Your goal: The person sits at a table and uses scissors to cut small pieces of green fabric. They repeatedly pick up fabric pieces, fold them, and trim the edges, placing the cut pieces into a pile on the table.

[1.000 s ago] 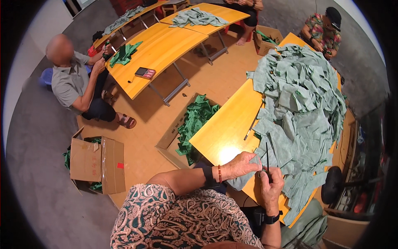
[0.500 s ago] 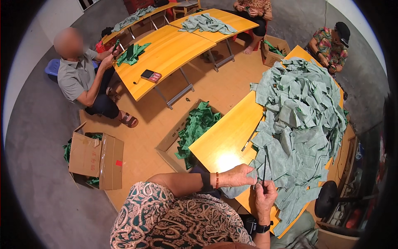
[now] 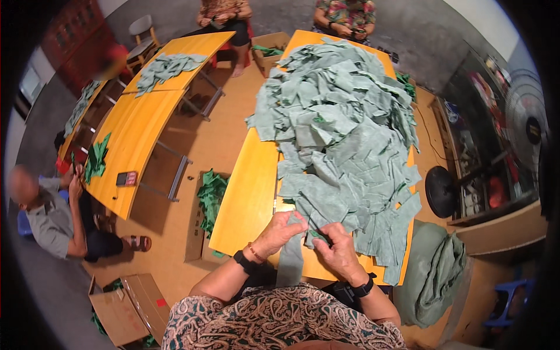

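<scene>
My left hand [image 3: 280, 234] is closed, pinching a pale grey-green cloth piece [image 3: 290, 263] that hangs down over the table's near edge. Beside it, my right hand [image 3: 338, 252] is closed on a thin dark rod [image 3: 310, 223] that slants up and left from its fingertips. A bit of brighter green cloth [image 3: 316, 235] shows at those fingertips; whether it belongs to the hanging piece I cannot tell. Just beyond both hands lies a large heap of similar cloth pieces [image 3: 344, 157], spread over most of the yellow table [image 3: 239, 201].
An open carton [image 3: 195, 233] of green pieces stands left of my table, and another carton [image 3: 125, 309] at lower left. A stuffed green sack [image 3: 431, 274] and a black round-based stand [image 3: 440, 191] are at right. People sit at left and far side, by another table [image 3: 131, 122].
My view has swung right, so the heap now sits more centrally. My hands are still close together at the near edge, and brighter green cloth now shows at my right fingertips.
</scene>
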Demonstrator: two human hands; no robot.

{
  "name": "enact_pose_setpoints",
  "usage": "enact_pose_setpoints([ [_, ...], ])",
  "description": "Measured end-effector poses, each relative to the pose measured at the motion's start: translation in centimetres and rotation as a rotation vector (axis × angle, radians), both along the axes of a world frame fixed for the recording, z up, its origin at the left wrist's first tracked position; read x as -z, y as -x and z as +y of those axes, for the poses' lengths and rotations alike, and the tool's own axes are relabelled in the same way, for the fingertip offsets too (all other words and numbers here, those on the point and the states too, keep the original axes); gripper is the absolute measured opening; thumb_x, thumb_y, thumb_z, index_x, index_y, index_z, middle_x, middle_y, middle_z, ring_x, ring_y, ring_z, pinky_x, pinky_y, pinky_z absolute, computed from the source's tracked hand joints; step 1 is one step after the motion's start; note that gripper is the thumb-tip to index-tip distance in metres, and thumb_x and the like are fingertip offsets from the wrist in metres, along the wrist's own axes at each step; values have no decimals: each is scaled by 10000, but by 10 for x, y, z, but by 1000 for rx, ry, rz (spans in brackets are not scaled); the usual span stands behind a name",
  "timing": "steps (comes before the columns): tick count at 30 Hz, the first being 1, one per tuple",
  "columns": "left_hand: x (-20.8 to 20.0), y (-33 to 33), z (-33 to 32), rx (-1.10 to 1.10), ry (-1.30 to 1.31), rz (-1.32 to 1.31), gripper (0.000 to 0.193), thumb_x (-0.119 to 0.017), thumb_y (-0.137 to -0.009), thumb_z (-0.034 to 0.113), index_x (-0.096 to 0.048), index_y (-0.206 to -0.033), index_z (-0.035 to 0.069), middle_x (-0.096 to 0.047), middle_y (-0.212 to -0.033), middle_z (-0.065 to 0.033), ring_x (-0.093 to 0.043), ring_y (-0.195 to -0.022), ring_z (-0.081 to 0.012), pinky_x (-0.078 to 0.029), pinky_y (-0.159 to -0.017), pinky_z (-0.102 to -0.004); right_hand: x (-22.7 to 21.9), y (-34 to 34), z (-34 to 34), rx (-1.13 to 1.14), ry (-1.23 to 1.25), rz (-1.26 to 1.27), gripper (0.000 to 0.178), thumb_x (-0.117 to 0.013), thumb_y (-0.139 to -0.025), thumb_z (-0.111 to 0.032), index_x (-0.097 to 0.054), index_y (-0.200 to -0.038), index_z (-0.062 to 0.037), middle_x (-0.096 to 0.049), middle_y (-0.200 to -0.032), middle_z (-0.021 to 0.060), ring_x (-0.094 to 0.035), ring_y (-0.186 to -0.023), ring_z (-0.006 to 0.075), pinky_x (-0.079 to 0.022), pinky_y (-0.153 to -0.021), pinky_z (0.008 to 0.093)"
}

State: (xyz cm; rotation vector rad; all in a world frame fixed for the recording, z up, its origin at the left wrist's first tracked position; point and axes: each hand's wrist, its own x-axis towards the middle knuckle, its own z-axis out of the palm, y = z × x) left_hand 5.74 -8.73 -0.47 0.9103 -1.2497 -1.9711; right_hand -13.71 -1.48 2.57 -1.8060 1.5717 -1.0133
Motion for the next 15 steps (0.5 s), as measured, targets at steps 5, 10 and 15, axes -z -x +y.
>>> enact_pose_setpoints([
  [5, 10, -5, 2, 28, 1, 14, 101, -639, -901, 128, -592, -923, 41, -624, -827, -22, -587, -789, -110, -475, -770, -266, 3, -1, 3, 5, -12, 41, 233, -728, -792, -91, -625, -963, 28, -595, -963, 181, -625, -827, 358, -510, -686, 390],
  [10, 9, -9, 4, 0, -4, -15, 97, -632, -908, 121, -580, -926, 40, -621, -854, -22, -585, -802, -107, -477, -771, -266, 7, -6, 4, 44, -17, 8, 229, -739, -787, -98, -632, -951, 22, -601, -950, 175, -618, -824, 329, -497, -687, 368],
  [15, -5, -4, 3, -12, -5, -73, 95, -642, -917, 140, -598, -925, 56, -619, -850, 9, -562, -825, -74, -463, -777, -240, 14, -3, 5, 60, -45, -96, 233, -745, -783, -80, -636, -960, 25, -612, -953, 135, -605, -815, 235, -479, -684, 317],
])
